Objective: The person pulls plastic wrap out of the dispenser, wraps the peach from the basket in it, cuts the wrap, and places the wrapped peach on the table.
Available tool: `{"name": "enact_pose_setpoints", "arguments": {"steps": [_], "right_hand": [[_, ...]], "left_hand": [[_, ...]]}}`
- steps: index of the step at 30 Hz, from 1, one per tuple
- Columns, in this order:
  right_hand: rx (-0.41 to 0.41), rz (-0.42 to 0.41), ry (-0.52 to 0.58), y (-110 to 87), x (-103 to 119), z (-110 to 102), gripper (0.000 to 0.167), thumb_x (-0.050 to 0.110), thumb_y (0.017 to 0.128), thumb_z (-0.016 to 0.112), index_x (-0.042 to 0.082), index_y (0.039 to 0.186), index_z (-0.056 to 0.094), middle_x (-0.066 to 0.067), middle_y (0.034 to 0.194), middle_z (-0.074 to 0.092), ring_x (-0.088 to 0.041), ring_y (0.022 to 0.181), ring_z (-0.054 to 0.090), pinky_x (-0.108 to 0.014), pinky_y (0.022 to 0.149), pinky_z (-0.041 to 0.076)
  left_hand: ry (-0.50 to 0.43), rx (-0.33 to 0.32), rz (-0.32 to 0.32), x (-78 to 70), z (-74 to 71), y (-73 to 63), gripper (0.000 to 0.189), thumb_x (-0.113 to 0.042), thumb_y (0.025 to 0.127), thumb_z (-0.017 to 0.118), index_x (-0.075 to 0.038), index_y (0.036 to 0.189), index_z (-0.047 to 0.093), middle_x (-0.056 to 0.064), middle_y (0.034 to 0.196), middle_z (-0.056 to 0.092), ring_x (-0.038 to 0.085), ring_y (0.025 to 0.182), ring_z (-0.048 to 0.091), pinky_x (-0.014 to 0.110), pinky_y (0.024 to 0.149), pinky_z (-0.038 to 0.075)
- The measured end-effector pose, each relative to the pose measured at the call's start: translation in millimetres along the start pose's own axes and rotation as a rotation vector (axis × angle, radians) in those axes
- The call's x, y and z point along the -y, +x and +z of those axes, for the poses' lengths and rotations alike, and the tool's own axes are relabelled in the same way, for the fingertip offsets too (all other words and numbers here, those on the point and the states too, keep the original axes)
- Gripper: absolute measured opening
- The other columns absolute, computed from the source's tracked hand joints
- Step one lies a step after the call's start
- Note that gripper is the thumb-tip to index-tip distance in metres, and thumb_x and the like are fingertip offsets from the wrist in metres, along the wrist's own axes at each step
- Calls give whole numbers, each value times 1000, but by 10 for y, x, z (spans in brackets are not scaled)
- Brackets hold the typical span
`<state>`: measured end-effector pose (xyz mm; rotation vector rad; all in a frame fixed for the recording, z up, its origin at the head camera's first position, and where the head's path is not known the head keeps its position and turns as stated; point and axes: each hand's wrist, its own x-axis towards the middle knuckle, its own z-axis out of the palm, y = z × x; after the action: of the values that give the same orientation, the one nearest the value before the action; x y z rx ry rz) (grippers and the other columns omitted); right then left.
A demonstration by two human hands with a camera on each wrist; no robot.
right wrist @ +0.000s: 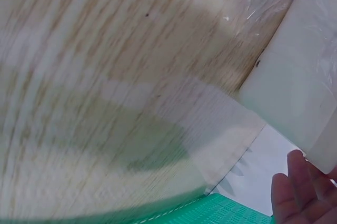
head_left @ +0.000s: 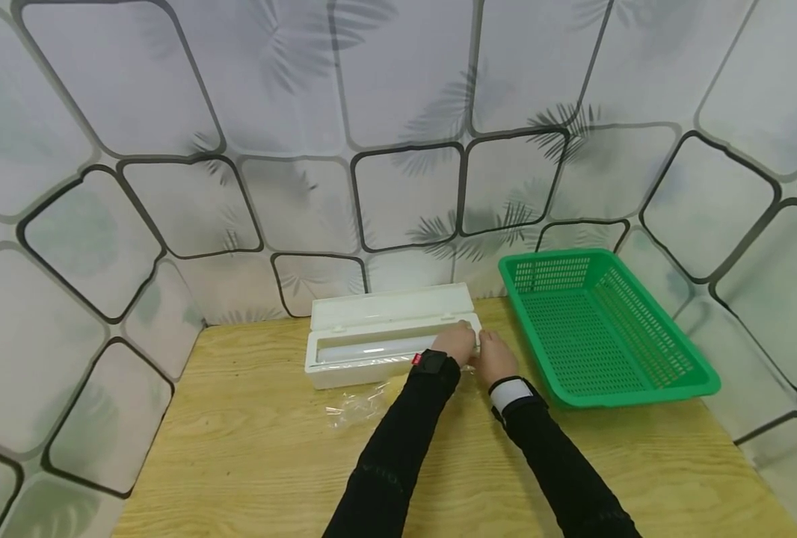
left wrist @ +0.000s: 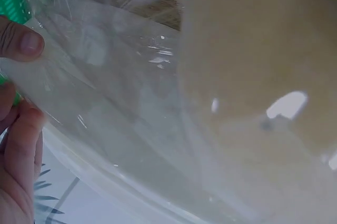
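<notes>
A long white cling film dispenser box (head_left: pixel 345 373) lies on the table with its lid (head_left: pixel 392 305) hinged up at the back. Inside is a pale roll of cling film (head_left: pixel 371 349). At the box's right end, my left hand (head_left: pixel 455 340) pinches the clear film, its fingers (left wrist: pixel 26 134) at the edge. My right hand (head_left: pixel 496 359) is close beside it and grips the box's end corner, with fingers (right wrist: pixel 300 182) against the end. The hands partly hide this contact in the head view. Loose crinkled film (head_left: pixel 361 406) lies before the box.
A green plastic basket (head_left: pixel 641 396) stands to the right of the hands. The wooden table (head_left: pixel 250 448) meets a wall covering (head_left: pixel 291 194) with a stone and leaf pattern behind and at the sides.
</notes>
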<state>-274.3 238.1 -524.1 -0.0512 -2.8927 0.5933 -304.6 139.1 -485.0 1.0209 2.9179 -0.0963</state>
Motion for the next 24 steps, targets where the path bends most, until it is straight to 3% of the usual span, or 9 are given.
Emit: {"name": "enact_pose_setpoints", "arguments": {"steps": [8,11,16,20,24], "right_hand": [[6,-12,-25,0,-11,-9,48,22,73,73,-6,107,53,-20,98,53,-34,86,54,-42,73,45],[22,-8,-23,5,-9,4,51,23,73,72,-7,109,52,-22,101,53,-35,89,54,-42,75,44],[31,19,25,7,0,5,56,25,73,73,-9,112,51,-21,96,52,-35,83,54,-42,71,45],[12,10,6,-9,21,-29,60,28,71,74,-10,111,51,-20,90,52,-33,75,54,-41,65,45],[13,-7,-28,-26,37,-47,62,28,71,74,-11,113,50,-22,96,52,-34,78,55,-41,67,46]], "left_hand": [[56,-36,11,2,-28,-32,20,-18,86,59,-14,105,63,0,108,54,12,82,56,24,66,47],[63,-41,1,20,-24,-45,22,-20,87,58,-15,108,62,-1,111,54,13,84,56,25,67,47],[43,3,0,92,3,-52,27,-21,86,58,-13,112,60,4,119,50,13,81,56,21,66,45],[28,40,-10,146,20,-56,20,-19,87,57,-13,105,62,6,120,48,14,78,55,21,63,43],[32,47,-16,181,27,-84,15,-15,88,55,-13,101,63,5,115,50,14,79,54,22,64,43]]}}
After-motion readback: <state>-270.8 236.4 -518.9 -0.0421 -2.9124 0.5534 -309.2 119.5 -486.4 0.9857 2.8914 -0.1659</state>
